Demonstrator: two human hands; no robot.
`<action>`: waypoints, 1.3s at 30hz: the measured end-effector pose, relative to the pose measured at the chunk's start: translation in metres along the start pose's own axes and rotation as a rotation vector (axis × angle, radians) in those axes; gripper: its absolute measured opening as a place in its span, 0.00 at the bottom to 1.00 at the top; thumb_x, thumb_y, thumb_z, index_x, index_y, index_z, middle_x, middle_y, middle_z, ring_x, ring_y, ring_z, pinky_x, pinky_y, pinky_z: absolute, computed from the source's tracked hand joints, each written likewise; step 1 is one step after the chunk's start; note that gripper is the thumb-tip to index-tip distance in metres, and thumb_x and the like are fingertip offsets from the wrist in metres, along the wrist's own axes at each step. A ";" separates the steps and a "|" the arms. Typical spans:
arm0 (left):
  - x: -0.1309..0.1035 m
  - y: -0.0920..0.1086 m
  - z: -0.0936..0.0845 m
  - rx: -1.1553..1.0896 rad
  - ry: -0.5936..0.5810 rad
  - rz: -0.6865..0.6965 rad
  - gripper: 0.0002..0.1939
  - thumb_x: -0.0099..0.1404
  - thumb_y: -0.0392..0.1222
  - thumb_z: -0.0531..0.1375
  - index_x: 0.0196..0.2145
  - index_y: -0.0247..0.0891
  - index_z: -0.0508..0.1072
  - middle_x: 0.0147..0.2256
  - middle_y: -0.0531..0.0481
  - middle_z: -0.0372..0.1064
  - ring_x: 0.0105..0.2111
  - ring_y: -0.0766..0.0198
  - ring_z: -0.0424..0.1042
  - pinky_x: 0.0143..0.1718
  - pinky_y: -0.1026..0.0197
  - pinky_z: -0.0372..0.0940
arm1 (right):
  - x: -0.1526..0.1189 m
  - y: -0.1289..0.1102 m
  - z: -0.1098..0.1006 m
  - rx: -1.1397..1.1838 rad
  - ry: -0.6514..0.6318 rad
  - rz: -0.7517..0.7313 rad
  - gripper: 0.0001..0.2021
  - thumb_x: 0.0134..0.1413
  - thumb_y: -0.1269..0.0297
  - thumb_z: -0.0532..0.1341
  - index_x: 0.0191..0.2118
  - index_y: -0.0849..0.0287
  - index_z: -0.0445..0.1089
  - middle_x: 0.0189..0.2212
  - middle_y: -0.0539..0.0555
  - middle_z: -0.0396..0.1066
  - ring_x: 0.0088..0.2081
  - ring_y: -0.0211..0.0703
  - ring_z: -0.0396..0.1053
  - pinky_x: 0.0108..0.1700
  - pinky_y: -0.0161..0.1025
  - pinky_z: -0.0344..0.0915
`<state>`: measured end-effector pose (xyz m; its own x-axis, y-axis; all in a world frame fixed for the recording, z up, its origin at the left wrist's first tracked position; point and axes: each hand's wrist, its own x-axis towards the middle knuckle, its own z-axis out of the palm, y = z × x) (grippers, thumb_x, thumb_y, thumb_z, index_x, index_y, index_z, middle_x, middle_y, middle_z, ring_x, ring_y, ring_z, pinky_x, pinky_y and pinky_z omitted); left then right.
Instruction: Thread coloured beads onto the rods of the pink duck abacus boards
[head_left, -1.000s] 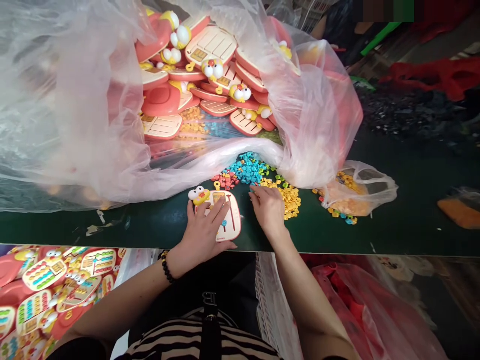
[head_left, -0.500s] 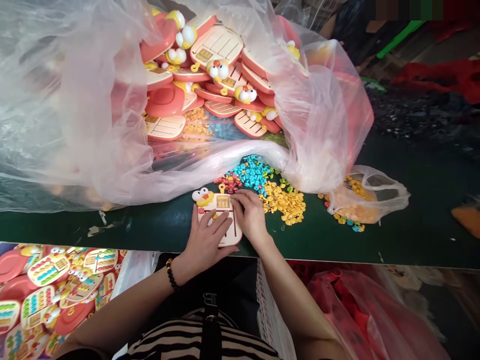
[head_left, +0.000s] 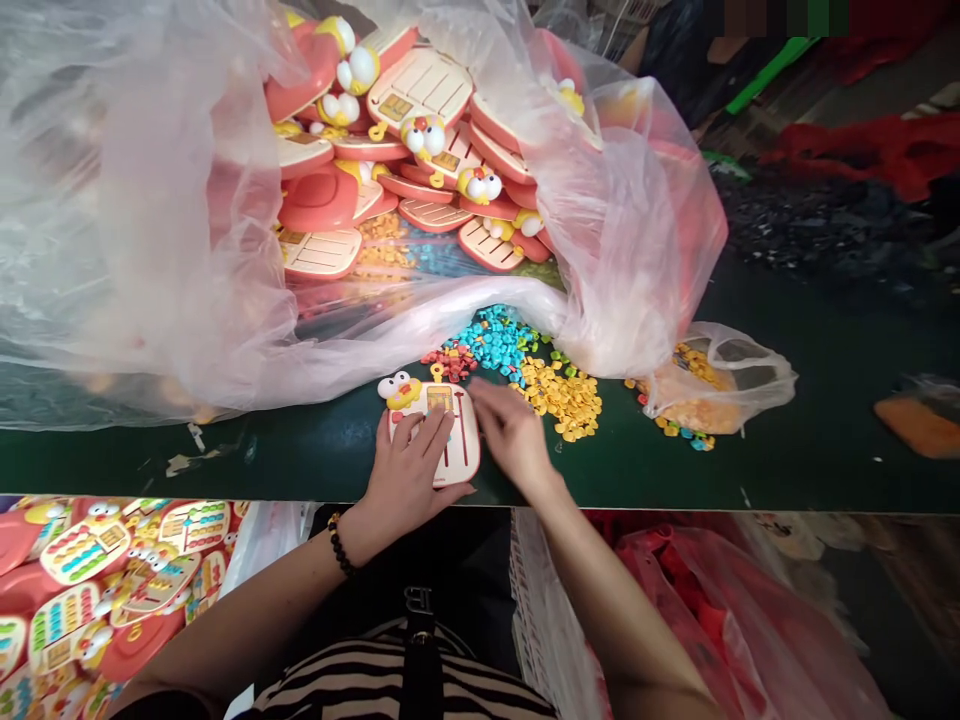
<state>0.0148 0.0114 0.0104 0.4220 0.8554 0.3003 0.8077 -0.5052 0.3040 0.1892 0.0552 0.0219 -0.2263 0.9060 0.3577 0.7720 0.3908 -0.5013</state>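
A cream and red toy board [head_left: 463,455] with a duck-like head and round white eyes lies on the dark green table. My left hand [head_left: 409,455] rests on its left part, fingers spread over the slots and thumb along the lower edge. My right hand [head_left: 514,435] is just off the board's right side, its fingers smeared by motion; whether it holds anything is hidden. Past the board lie small red pieces [head_left: 450,361], blue pieces [head_left: 499,340] and yellow pieces [head_left: 562,398], with some green ones beside them.
A large clear plastic bag [head_left: 247,330] full of similar boards fills the back. A small bag [head_left: 750,375] with yellow pieces lies to the right. Boards with coloured pieces [head_left: 86,550] are piled at the lower left. A red bag [head_left: 720,610] hangs below the table edge.
My right hand has moved off the board's upper right part to its right side. My left hand stays on the board. The whole view has shifted slightly.
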 end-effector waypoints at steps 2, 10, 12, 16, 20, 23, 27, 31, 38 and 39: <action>0.002 -0.001 -0.002 -0.028 -0.021 0.020 0.37 0.55 0.59 0.65 0.56 0.36 0.66 0.56 0.40 0.66 0.50 0.44 0.63 0.59 0.35 0.47 | 0.026 0.020 -0.003 -0.156 0.068 0.074 0.13 0.60 0.70 0.54 0.45 0.58 0.75 0.43 0.58 0.77 0.45 0.50 0.72 0.50 0.47 0.67; -0.010 -0.012 0.003 -0.130 0.055 0.084 0.32 0.57 0.54 0.65 0.56 0.38 0.65 0.56 0.39 0.65 0.56 0.49 0.61 0.63 0.36 0.40 | 0.051 0.026 0.005 -0.274 -0.015 0.082 0.09 0.57 0.72 0.56 0.38 0.62 0.74 0.34 0.59 0.75 0.38 0.50 0.70 0.42 0.45 0.66; -0.011 -0.012 0.004 -0.113 0.051 0.043 0.40 0.56 0.55 0.65 0.60 0.33 0.60 0.60 0.34 0.57 0.57 0.47 0.60 0.63 0.38 0.44 | 0.039 0.020 0.004 -0.077 0.050 0.110 0.07 0.58 0.68 0.57 0.40 0.59 0.73 0.35 0.56 0.74 0.34 0.45 0.70 0.39 0.41 0.68; -0.009 -0.011 0.004 -0.111 0.028 0.032 0.37 0.55 0.57 0.65 0.58 0.36 0.63 0.60 0.39 0.60 0.55 0.47 0.60 0.62 0.37 0.45 | 0.017 0.007 0.011 0.076 0.055 0.011 0.09 0.61 0.64 0.56 0.39 0.57 0.74 0.35 0.55 0.75 0.37 0.44 0.71 0.41 0.41 0.69; -0.007 -0.011 0.004 -0.144 0.034 0.063 0.27 0.57 0.54 0.65 0.52 0.43 0.69 0.54 0.46 0.68 0.54 0.48 0.61 0.63 0.37 0.42 | 0.005 0.001 0.020 -0.057 0.097 -0.041 0.13 0.63 0.65 0.54 0.43 0.57 0.76 0.42 0.58 0.76 0.45 0.48 0.69 0.48 0.46 0.68; -0.009 -0.011 0.004 -0.148 0.046 0.078 0.25 0.58 0.53 0.65 0.51 0.44 0.69 0.52 0.48 0.70 0.54 0.48 0.61 0.63 0.36 0.41 | -0.010 -0.006 0.021 -0.085 0.083 -0.037 0.15 0.63 0.66 0.54 0.49 0.59 0.74 0.47 0.59 0.75 0.49 0.49 0.69 0.53 0.48 0.67; -0.012 -0.010 0.006 -0.129 0.067 0.047 0.26 0.61 0.50 0.60 0.55 0.38 0.65 0.50 0.42 0.68 0.54 0.51 0.63 0.63 0.40 0.44 | -0.035 -0.022 0.024 -0.060 0.018 0.001 0.19 0.63 0.69 0.52 0.56 0.59 0.68 0.57 0.59 0.67 0.62 0.53 0.58 0.58 0.52 0.63; -0.012 -0.010 0.008 -0.104 0.109 0.032 0.33 0.61 0.50 0.59 0.60 0.32 0.59 0.57 0.36 0.62 0.56 0.50 0.61 0.63 0.42 0.46 | -0.039 -0.030 0.025 0.019 -0.091 -0.042 0.22 0.63 0.71 0.50 0.61 0.55 0.62 0.59 0.58 0.64 0.66 0.53 0.51 0.60 0.57 0.58; -0.009 -0.007 0.005 -0.043 0.060 0.060 0.38 0.59 0.59 0.60 0.60 0.34 0.61 0.58 0.41 0.63 0.54 0.47 0.62 0.63 0.39 0.44 | -0.041 -0.002 -0.001 0.083 0.239 0.200 0.15 0.62 0.64 0.54 0.52 0.56 0.70 0.46 0.58 0.75 0.47 0.44 0.72 0.50 0.43 0.68; -0.009 -0.007 0.004 -0.039 0.055 0.062 0.35 0.59 0.59 0.60 0.59 0.36 0.63 0.58 0.43 0.63 0.54 0.47 0.61 0.62 0.38 0.44 | -0.045 0.007 -0.008 0.020 0.368 0.294 0.13 0.61 0.64 0.55 0.47 0.58 0.72 0.42 0.58 0.76 0.43 0.44 0.74 0.47 0.43 0.70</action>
<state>0.0075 0.0079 0.0017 0.4465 0.8154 0.3686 0.7637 -0.5619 0.3178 0.2095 0.0163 0.0085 0.2285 0.8621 0.4522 0.7596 0.1327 -0.6367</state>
